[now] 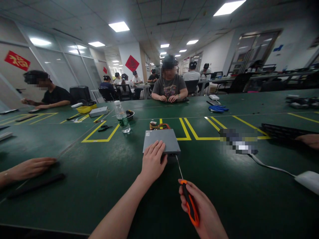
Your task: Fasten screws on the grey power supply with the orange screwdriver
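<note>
A grey metal power supply (169, 137) with a white label lies on the green table in front of me. Its bundle of coloured cables (159, 125) comes out at the far side. My left hand (154, 159) rests on its top and near edge, fingers stretched out, thumb by the near side. My right hand (196, 202) is closed around the orange and black handle of a screwdriver (190, 204). The screwdriver's thin shaft points away from me, and its tip is at the near right corner of the power supply. Whether the tip sits in a screw is too small to tell.
A water bottle (122, 118) stands beyond the power supply to the left, beside a small round bowl (130, 115). Blue gloves (218, 108) lie farther right. A white cable (271, 166) crosses the right side. Other people's hands (32, 167) are at both sides; a person (169, 84) sits opposite.
</note>
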Action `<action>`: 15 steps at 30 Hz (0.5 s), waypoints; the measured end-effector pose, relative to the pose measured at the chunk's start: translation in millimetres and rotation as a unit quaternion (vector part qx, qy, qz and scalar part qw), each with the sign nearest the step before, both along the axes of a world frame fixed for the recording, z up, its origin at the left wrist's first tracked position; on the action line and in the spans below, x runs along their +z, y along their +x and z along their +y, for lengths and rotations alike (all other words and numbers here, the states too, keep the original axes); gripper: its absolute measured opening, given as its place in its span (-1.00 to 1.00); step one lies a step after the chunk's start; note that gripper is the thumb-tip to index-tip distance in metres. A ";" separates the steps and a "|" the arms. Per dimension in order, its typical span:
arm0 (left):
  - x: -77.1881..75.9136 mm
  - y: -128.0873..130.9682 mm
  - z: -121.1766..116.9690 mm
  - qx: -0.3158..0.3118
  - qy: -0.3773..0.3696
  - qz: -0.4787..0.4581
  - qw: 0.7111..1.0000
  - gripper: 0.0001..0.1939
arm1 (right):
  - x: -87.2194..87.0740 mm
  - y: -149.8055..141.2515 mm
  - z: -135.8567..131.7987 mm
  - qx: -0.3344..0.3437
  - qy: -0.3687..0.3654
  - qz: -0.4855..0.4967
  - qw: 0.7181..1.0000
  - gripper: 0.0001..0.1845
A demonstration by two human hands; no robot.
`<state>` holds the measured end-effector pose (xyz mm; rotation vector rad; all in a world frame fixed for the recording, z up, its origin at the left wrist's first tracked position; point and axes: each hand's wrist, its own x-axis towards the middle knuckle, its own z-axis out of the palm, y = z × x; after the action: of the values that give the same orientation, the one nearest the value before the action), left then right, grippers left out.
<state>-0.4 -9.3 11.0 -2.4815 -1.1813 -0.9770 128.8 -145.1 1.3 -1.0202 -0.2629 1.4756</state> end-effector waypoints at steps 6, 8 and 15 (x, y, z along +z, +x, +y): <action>1.4 0.1 -1.1 -0.003 -0.003 0.004 1.000 -0.56 | -0.8 23.0 0.8 -0.024 -0.003 -0.097 0.995 -0.63; 1.9 0.2 -1.5 -0.002 -0.009 0.007 1.000 -0.55 | -1.2 22.3 1.2 -0.024 -0.003 -0.103 0.994 -0.65; 2.9 0.1 -1.1 -0.007 -0.022 0.010 1.000 -0.55 | -1.4 13.0 4.6 -0.015 0.000 -0.113 0.994 -0.65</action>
<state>-0.3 -10.4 13.9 -2.5308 -1.1930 -0.9388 141.8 -140.5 0.0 -1.1882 -0.4070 1.3342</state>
